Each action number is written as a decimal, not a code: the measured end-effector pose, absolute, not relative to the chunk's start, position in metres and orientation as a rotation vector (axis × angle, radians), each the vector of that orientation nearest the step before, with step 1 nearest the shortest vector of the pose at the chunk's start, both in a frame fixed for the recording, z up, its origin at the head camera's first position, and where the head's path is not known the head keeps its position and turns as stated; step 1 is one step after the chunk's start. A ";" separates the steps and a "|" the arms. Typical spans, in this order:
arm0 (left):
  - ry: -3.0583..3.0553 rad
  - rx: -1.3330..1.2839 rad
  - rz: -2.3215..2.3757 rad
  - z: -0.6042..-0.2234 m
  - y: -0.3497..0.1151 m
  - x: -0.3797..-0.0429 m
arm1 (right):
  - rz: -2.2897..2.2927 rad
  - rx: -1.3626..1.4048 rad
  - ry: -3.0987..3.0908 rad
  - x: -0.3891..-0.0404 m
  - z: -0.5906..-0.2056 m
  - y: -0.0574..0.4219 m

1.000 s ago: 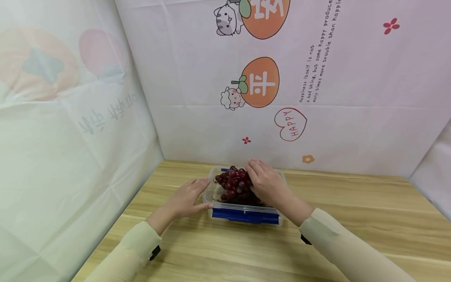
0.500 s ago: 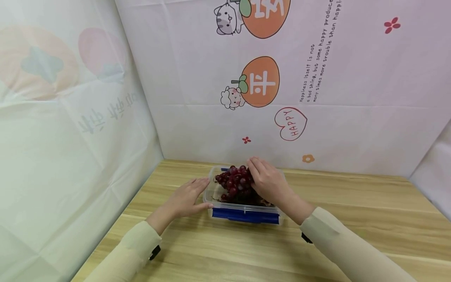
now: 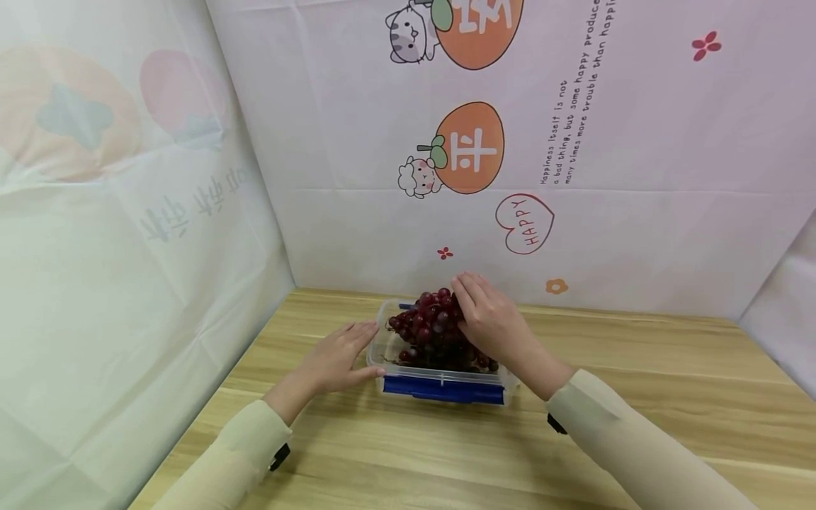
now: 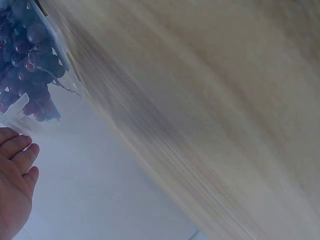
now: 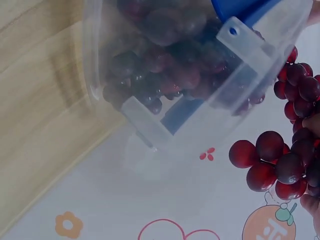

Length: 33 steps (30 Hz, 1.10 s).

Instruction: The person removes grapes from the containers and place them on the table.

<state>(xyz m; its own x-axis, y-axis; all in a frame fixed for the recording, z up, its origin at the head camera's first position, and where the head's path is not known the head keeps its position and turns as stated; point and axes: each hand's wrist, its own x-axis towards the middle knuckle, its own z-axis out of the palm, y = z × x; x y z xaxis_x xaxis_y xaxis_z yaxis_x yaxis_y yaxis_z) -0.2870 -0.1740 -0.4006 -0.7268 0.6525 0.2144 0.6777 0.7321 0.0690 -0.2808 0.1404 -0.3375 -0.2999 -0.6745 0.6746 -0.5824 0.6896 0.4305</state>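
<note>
A bunch of dark red, round, shiny grapes [image 3: 423, 319] was at the mouth of an open rectangular box of clear plastic [image 3: 381, 352]; the upper grapes stood above the rim and the lower ones were inside. The person's right hand [image 3: 494, 322] gripped this bunch from its right side, with the fingers bent over the grapes. From the right wrist I could see the held grapes outside the box wall, and many other grapes behind the cloudy plastic. I could not tell whether all of them belonged to one bunch.

The left hand [image 3: 334, 361] held nothing; its fingers were stretched and loose, and they touched the left end of the box, with the thumb near the front corner. From the left wrist, a thin brown stem was visible among the grapes.

On the near side of the box hung a long blue plastic clasp [image 3: 443, 389], turned down. The box stood on a light brown table with wood grain [image 3: 382, 460], close to its back edge. Both arms wore cream-coloured sleeves [image 3: 637, 439]. Behind the table was a white cloth with printed drawings [image 3: 669, 234], among them a red outlined heart [image 3: 525, 223] with the word HAPPY and an orange flower [image 3: 557, 286].
</note>
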 end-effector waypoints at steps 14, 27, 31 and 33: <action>-2.756 -1.070 -0.220 -0.401 -0.174 -0.287 | -0.045 0.914 -1.996 -0.284 -0.322 0.152; -2.749 -1.081 -0.221 -0.400 -0.174 -0.288 | 0.030 0.821 -1.927 -0.291 -0.303 0.173; -2.757 -1.075 -0.208 -0.400 -0.174 -0.287 | 0.042 0.803 -1.910 -0.292 -0.299 0.182; -2.762 -1.073 -0.207 -0.400 -0.174 -0.287 | 0.058 0.798 -1.908 -0.292 -0.297 0.188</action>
<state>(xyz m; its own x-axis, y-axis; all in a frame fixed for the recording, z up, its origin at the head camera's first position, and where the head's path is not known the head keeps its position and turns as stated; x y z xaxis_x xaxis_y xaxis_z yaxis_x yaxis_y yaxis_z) -0.2867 -0.1739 -0.3997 -0.7265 0.6549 0.2081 0.6786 0.7314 0.0674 -0.2925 0.1877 -0.2966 -0.2578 -0.5008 0.8263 -0.5501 0.7791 0.3006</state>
